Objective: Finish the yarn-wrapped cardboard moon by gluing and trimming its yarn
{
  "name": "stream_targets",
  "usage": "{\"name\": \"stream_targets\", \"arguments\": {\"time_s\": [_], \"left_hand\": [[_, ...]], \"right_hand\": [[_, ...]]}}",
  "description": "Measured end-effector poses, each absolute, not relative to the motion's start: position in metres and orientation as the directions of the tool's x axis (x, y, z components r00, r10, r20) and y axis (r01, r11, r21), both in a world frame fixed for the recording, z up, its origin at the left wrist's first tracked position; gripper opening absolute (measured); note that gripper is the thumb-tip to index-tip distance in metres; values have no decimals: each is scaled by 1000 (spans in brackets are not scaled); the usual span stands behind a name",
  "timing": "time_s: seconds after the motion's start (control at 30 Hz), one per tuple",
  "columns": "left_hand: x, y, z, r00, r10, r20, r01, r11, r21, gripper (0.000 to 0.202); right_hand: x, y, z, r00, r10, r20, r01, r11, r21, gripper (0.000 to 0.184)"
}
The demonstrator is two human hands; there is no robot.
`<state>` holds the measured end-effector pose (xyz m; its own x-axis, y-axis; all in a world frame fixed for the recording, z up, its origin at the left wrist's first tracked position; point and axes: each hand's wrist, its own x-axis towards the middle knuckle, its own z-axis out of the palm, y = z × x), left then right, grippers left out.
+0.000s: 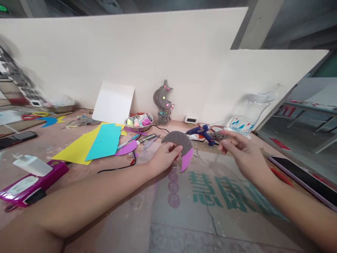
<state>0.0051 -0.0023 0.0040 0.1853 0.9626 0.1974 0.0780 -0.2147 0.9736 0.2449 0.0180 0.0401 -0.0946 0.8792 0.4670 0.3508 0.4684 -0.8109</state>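
Note:
My left hand (167, 154) pinches a crescent moon cut from purple card (186, 160). Grey yarn (179, 138) is wound closely around its upper part, while the lower tip shows bare purple. To the right, my right hand (233, 146) is raised over the table with thumb and fingers pressed together on a thin strand of grey yarn (217, 155), which is faint and blurred. Behind the hands lies a blue glue gun (202, 133), with a tangle of grey yarn beside it. A grey crescent ornament with coloured balls (163, 98) stands against the white board.
Clear plastic sheeting with green lettering (221, 191) covers the front. Yellow card (79, 146), blue card (105, 142) and a bowl of colourful packets (139, 121) are at left. A magenta power strip (34, 186) lies nearer. A glass jug (246, 112) and phone (302, 175) stand right.

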Motion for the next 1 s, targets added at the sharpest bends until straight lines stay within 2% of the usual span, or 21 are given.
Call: {"name": "stream_targets", "arguments": {"time_s": [0.13,0.27,0.33,0.4,0.5,0.63,0.73,0.8,0.9,1.0], "left_hand": [[6,0,2,158,963,216,101,-234,967,32],[6,-4,5,184,959,216,142,-244,959,31],[6,-7,7,202,953,227,151,-259,954,31],[6,-11,11,233,944,233,133,-268,954,31],[9,-17,16,280,936,215,89,-248,965,30],[13,-21,18,311,926,216,152,-273,950,32],[12,-21,14,332,911,245,167,-312,935,30],[12,-21,12,335,918,211,168,-279,945,28],[10,-20,14,281,946,160,227,-227,947,30],[8,-20,17,176,951,255,308,-299,903,33]], "right_hand": [[235,5,52,-116,889,442,343,454,-822,22],[229,-6,47,-340,901,269,447,407,-797,44],[220,-13,40,-453,872,185,536,432,-725,40],[210,-18,32,-517,841,158,568,475,-672,33],[198,-23,21,-540,830,137,564,479,-672,30],[195,-24,12,-486,854,183,582,473,-661,36],[198,-22,9,-451,856,253,607,501,-617,32],[199,-21,7,-457,847,272,622,523,-583,31],[201,-22,7,-513,815,270,605,567,-560,33],[206,-24,13,-543,763,350,573,642,-510,42]]}}
